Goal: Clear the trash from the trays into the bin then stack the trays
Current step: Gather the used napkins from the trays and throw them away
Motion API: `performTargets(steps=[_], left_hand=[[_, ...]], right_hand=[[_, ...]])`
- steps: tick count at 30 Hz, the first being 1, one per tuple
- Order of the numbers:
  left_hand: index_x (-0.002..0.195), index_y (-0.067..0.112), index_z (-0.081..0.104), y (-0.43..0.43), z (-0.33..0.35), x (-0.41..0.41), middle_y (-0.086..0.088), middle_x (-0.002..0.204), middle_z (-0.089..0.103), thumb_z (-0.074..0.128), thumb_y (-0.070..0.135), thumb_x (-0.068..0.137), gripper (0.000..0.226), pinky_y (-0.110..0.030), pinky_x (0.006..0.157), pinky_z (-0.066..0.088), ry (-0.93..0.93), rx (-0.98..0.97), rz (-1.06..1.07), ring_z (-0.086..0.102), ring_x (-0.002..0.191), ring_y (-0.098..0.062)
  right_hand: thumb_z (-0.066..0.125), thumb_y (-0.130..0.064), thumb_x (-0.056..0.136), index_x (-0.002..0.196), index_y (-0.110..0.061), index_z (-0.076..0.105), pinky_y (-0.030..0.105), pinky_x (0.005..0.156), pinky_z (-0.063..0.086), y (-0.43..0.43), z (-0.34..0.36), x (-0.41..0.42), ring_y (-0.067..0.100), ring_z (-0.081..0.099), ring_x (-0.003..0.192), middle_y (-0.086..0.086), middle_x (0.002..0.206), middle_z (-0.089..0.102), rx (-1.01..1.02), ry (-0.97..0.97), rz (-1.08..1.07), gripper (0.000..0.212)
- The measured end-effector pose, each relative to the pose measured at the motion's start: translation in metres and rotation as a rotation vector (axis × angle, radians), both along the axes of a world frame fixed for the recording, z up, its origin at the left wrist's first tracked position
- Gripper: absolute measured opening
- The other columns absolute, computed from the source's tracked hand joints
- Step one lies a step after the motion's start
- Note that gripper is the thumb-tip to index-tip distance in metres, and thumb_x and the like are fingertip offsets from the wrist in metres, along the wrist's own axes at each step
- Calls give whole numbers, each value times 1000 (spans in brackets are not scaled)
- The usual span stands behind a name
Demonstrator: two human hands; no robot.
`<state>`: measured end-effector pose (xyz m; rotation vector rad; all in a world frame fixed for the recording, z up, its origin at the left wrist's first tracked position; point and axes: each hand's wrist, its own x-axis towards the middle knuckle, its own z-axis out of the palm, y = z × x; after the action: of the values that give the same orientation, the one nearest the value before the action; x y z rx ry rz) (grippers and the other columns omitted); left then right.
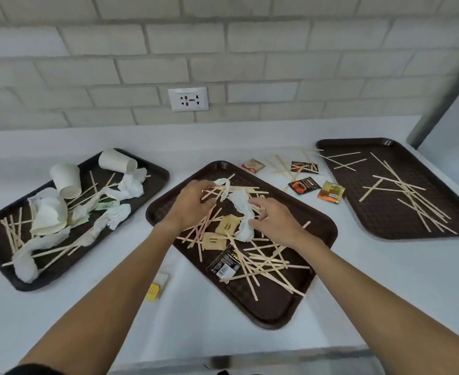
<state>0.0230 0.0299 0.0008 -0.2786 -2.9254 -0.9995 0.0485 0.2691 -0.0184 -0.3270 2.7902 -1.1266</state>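
Both bare forearms reach from the near edge and converge toward the middle. The left hand (191, 203) is palm down, its fingers curled round sticks (209, 192). Just right of it, the right hand (278, 221) bends its fingers onto a napkin (240, 204); whether it grips is unclear.

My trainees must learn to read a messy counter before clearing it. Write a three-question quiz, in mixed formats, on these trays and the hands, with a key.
1. How many paper cups lie on the left tray?
2. True or false: the right tray holds only stir sticks.
3. The left hand and the right hand are both over: A) the left tray, B) the middle tray, C) the right tray.
Key: 1 two; 2 true; 3 B.
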Motion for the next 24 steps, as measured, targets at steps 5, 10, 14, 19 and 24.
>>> performTargets(steps=[5, 10, 14, 19, 24], left_hand=[[138, 24, 52, 1, -8, -43, -4, 135, 52, 64, 25, 93, 46, -39, 107, 42, -37, -29, -74, 52, 123, -20], [127, 23, 58, 8, -25, -80, -8, 120, 60, 60, 48, 87, 48, -36, 95, 44, -117, -50, -129, 56, 116, -26], [136, 21, 56, 16, -38, -95, -7, 124, 52, 66, 36, 92, 48, -27, 96, 39, -124, -70, -108, 54, 113, -21], [98, 20, 72, 19, -40, -101, -1, 99, 65, 63, 28, 94, 13, -29, 79, 47, -11, -56, -61, 57, 85, -12], [83, 20, 71, 29, -20, -90, 7, 75, 66, 63, 25, 94, 15, -26, 63, 42, 145, 28, -12, 60, 72, -11]], right_hand=[[72, -27, 88, 143, -29, 47, 29, 99, 42, -6, -3, -27, 11, 50, 112, -1, 139, 43, 123, -98, 93, 61], [73, -26, 88, 140, -25, 52, 23, 89, 39, -7, -15, -43, 9, 48, 98, 0, 124, 46, 183, -116, 146, 56], [68, -20, 91, 120, -21, 68, 25, 85, 47, -8, -13, -47, 11, 57, 94, 0, 116, 56, 124, -97, 79, 29], [68, -17, 90, 106, -22, 65, 21, 69, 45, 5, 2, -47, 4, 50, 72, -11, 86, 52, -24, -32, -46, 17], [69, -18, 89, 121, -26, 64, 15, 74, 46, 25, 8, -41, 6, 55, 82, -4, 103, 59, -89, 50, -153, 32]])
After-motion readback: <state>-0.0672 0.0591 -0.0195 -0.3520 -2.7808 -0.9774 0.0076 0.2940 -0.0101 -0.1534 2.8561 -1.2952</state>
